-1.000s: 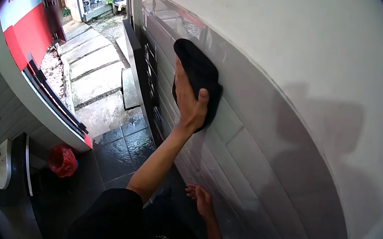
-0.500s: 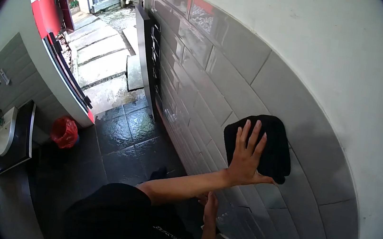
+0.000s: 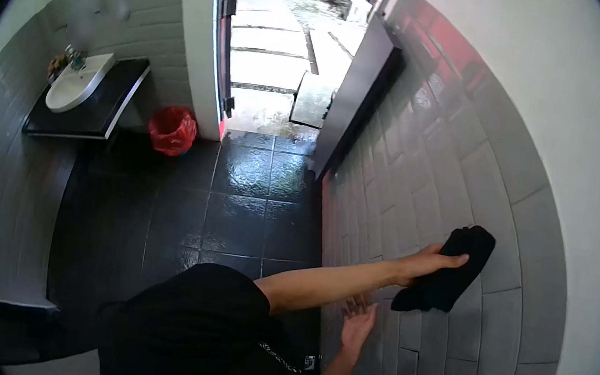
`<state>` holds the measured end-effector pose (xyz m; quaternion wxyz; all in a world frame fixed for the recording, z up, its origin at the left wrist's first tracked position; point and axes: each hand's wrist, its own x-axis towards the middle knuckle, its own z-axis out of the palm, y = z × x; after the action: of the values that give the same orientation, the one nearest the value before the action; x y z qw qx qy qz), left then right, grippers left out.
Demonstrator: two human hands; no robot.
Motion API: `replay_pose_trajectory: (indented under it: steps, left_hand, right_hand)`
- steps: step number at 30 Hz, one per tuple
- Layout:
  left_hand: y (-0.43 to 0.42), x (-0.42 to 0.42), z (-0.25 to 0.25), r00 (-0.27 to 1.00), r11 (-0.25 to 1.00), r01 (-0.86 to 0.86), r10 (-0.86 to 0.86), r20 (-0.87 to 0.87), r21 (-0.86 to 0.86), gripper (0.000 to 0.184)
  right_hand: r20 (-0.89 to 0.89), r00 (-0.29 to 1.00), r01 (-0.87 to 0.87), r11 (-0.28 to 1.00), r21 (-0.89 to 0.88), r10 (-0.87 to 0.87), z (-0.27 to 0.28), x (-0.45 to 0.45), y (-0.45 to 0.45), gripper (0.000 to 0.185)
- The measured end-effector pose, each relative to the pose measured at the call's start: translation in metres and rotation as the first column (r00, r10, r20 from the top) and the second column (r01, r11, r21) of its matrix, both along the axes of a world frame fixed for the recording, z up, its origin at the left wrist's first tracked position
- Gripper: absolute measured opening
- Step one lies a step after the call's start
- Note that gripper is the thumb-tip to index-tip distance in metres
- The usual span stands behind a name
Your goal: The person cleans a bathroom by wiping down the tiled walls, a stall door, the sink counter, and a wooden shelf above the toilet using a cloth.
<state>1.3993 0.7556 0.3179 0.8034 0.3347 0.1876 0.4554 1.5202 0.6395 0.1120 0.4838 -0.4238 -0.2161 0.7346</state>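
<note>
My left hand [image 3: 429, 265] is closed on a black cloth [image 3: 450, 277], its thumb lying across the near face and its other fingers hidden behind. The cloth is bunched into a long, tilted shape in front of the grey tiled wall [image 3: 459, 170]; whether it touches the tiles I cannot tell. Lower down and nearer my body, my right hand [image 3: 356, 326] is held up beside the same wall, empty, with its slightly blurred fingers apart.
An open dark door [image 3: 360, 94] stands at the wall's far end, by a doorway onto bright paving slabs [image 3: 267, 60]. Dark floor tiles [image 3: 237, 213] look wet. To the left are a red-lined bin [image 3: 172, 130] and a white washbasin [image 3: 80, 89] on a black counter [image 3: 120, 94].
The cloth was spread flat on the wall under my open left hand; now that hand grips it bunched, lower and farther right. My right hand has risen into clearer view. The view has turned left.
</note>
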Motion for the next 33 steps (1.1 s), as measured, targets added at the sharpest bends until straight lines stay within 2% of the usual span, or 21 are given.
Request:
replay_pose_trajectory:
  steps: [2, 4, 5, 6, 7, 8, 9, 10, 11, 13, 14, 15, 17, 20, 22, 23, 25, 27, 30, 32, 33]
  left_hand:
    - [-0.021, -0.049, -0.041, 0.994, 0.999, 0.046, -0.046, 0.103, -0.002, 0.067]
    - [-0.060, -0.109, -0.081, 0.992, 0.993, -0.116, 0.117, 0.039, -0.012, 0.066]
    - [-0.085, -0.150, -0.092, 0.996, 0.994, -0.087, 0.087, -0.001, -0.059, 0.070]
    - [-0.114, -0.192, -0.104, 0.998, 0.991, -0.059, 0.055, -0.037, -0.117, 0.074]
    - [-0.143, -0.229, -0.119, 0.997, 0.979, -0.073, 0.069, -0.027, -0.193, 0.075]
    - [-0.176, -0.263, -0.129, 0.997, 0.959, -0.081, 0.080, -0.015, -0.270, 0.077]
    - [-0.212, -0.293, -0.133, 0.968, 0.940, -0.217, 0.172, -0.182, -0.264, 0.078]
    - [-0.247, -0.322, -0.129, 0.903, 0.909, -0.344, 0.253, -0.346, -0.235, 0.079]
    - [-0.277, -0.356, -0.126, 0.801, 0.868, -0.463, 0.323, -0.504, -0.180, 0.080]
    - [-0.333, -0.412, -0.153, 0.720, 0.754, -0.622, 0.444, -0.534, -0.212, 0.078]
    - [-0.363, -0.430, -0.173, 0.681, 0.685, -0.687, 0.490, -0.544, -0.242, 0.077]
    - [-0.390, -0.451, -0.191, 0.724, 0.675, -0.675, 0.527, -0.446, -0.298, 0.082]
    - [-0.443, -0.488, -0.187, 0.636, 0.578, -0.757, 0.543, -0.548, -0.306, 0.085]
    - [-0.518, -0.533, -0.225, 0.282, 0.373, -0.924, 0.521, -0.806, -0.082, 0.088]
    - [-0.566, -0.553, -0.227, 0.383, 0.247, -0.924, 0.562, -0.734, -0.293, 0.083]
    - [-0.585, -0.562, -0.226, 0.427, 0.189, -0.898, 0.587, -0.687, -0.397, 0.080]
    - [-0.613, -0.572, -0.239, 0.302, 0.056, -0.941, 0.579, -0.757, -0.333, 0.076]
    - [-0.636, -0.578, -0.265, 0.212, -0.059, -0.953, 0.571, -0.793, -0.298, 0.072]
    - [-0.661, -0.580, -0.311, 0.153, -0.187, -0.936, 0.546, -0.824, -0.298, 0.062]
    - [-0.669, -0.582, -0.332, 0.144, -0.239, -0.928, 0.479, -0.866, -0.286, 0.054]
    - [-0.672, -0.585, -0.345, 0.137, -0.290, -0.902, 0.512, -0.848, -0.321, 0.051]
  right_hand:
    - [-0.266, 0.959, -0.095, 0.995, 0.038, 0.102, 0.000, -0.028, 0.013, 0.045]
    - [-0.395, 0.915, -0.087, 0.996, -0.004, 0.079, -0.007, -0.064, 0.015, 0.050]
    - [-0.459, 0.886, -0.089, 0.995, -0.034, 0.063, -0.010, -0.088, 0.013, 0.052]
    - [-0.263, 0.940, -0.210, 0.976, 0.056, 0.217, 0.002, -0.120, 0.005, 0.055]
    - [-0.045, 0.937, -0.339, 0.932, 0.129, 0.347, 0.014, -0.151, -0.002, 0.058]
    - [-0.206, 0.883, -0.424, 0.905, 0.032, 0.421, 0.018, -0.181, -0.007, 0.059]
    - [-0.368, 0.809, -0.511, 0.858, -0.053, 0.459, 0.020, -0.213, -0.015, 0.060]
    - [-0.504, 0.656, -0.665, 0.746, -0.035, 0.561, 0.020, -0.249, -0.026, 0.060]
    - [-0.372, 0.658, -0.711, 0.702, -0.022, 0.655, 0.016, -0.292, -0.040, 0.059]
    - [-0.072, 0.610, -0.792, 0.609, -0.047, 0.789, 0.004, -0.364, -0.087, 0.058]
    - [-0.029, 0.550, -0.834, 0.546, -0.074, 0.835, -0.001, -0.396, -0.109, 0.056]
    - [0.009, 0.481, -0.872, 0.479, -0.098, 0.877, -0.002, -0.431, -0.130, 0.054]
    - [0.092, 0.360, -0.920, 0.370, -0.127, 0.928, -0.008, -0.483, -0.174, 0.049]
    - [0.248, 0.208, -0.958, 0.248, -0.144, 0.946, -0.011, -0.548, -0.218, 0.040]
    - [0.348, 0.102, -0.972, 0.168, -0.165, 0.932, -0.011, -0.576, -0.226, 0.036]
    - [0.369, 0.114, -0.978, 0.170, -0.123, 0.923, -0.017, -0.589, -0.224, 0.033]
    - [0.405, 0.147, -0.984, 0.176, -0.034, 0.902, -0.033, -0.619, -0.212, 0.026]
    - [0.574, 0.267, -0.960, 0.266, 0.087, 0.774, -0.031, -0.656, -0.197, 0.022]
    - [0.696, 0.408, -0.912, 0.300, 0.279, 0.591, -0.039, -0.737, -0.157, 0.025]
    - [0.742, 0.522, -0.853, 0.270, 0.446, 0.421, -0.032, -0.810, -0.144, 0.027]
    - [0.743, 0.586, -0.810, 0.223, 0.542, 0.323, -0.017, -0.847, -0.142, 0.029]
